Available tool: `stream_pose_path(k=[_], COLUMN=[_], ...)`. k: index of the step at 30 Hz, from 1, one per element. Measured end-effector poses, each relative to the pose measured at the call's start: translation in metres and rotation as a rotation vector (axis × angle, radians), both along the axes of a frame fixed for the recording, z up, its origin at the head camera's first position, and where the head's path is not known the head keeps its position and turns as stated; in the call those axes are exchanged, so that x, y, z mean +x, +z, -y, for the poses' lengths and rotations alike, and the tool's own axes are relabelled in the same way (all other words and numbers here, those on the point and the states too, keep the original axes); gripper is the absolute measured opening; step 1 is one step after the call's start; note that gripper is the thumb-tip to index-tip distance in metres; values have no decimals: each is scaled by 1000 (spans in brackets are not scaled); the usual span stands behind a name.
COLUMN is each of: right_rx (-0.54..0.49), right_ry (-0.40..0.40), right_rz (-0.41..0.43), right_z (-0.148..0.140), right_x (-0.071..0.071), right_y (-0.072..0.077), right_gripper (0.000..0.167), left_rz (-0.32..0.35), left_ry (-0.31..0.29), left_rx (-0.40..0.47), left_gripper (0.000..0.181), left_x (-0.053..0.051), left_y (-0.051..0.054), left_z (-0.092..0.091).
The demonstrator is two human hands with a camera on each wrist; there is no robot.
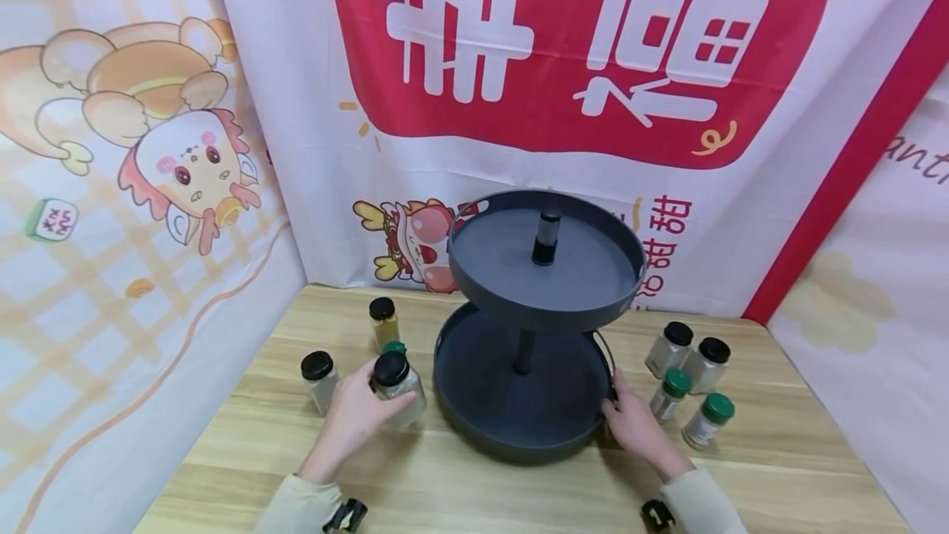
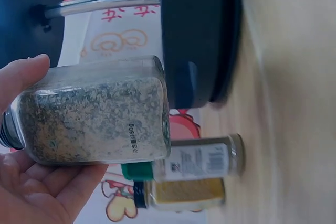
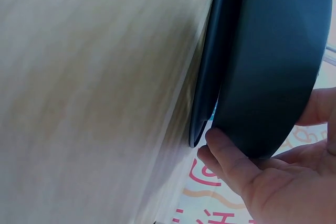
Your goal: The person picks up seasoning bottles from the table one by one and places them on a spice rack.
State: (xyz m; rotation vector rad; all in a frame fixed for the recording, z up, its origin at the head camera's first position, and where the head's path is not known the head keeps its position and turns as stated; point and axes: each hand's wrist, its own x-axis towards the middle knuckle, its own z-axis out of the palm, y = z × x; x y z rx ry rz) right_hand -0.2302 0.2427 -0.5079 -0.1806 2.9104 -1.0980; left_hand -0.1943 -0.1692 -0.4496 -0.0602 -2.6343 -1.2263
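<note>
My left hand (image 1: 354, 404) grips a square glass jar (image 1: 404, 404) with a black lid, near its top. Speckled grey-brown seasoning fills the jar (image 2: 100, 116), which is lifted off the table just left of a dark grey two-tier round tray (image 1: 511, 450). With thumb and fingers, my right hand (image 1: 639, 420) holds the right side of the lower tier (image 3: 273, 61), near its looped handle. Behind the held jar stand a green-capped spice bottle (image 2: 197, 162), mostly hidden in the head view, and a black-capped jar of yellow powder (image 1: 385, 326).
Another black-lidded jar (image 1: 320, 386) stands left of my left hand. To the right of the tray are two black-lidded jars (image 1: 669, 350) and two green-capped bottles (image 1: 708, 420). A small black-based jar (image 1: 545, 241) appears at the upper tier's centre. Printed cloth (image 1: 296, 105) hangs behind the wooden table (image 1: 474, 501).
</note>
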Motion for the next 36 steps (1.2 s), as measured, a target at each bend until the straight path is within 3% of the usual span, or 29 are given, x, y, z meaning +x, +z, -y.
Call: stream_pose_path(k=[10,15,24,36], right_rx=[1,5,14,27], right_ry=[-12,-16,-18,-19], right_rz=[6,-2,-16,8], right_z=[-1,-2,0,1], right_x=[2,1,1,0], right_y=[2,1,-3,-1], right_gripper=[64,64,63,64], left_rz=[13,-21,-84,-8], left_ry=[-25,-51,-113,-158], left_rx=[58,83,84,41], left_gripper=[57,51,39,39], left_x=[-24,-37,-53,-73], left_y=[14,18,19,11], left_z=[-26,-37,-54,-68])
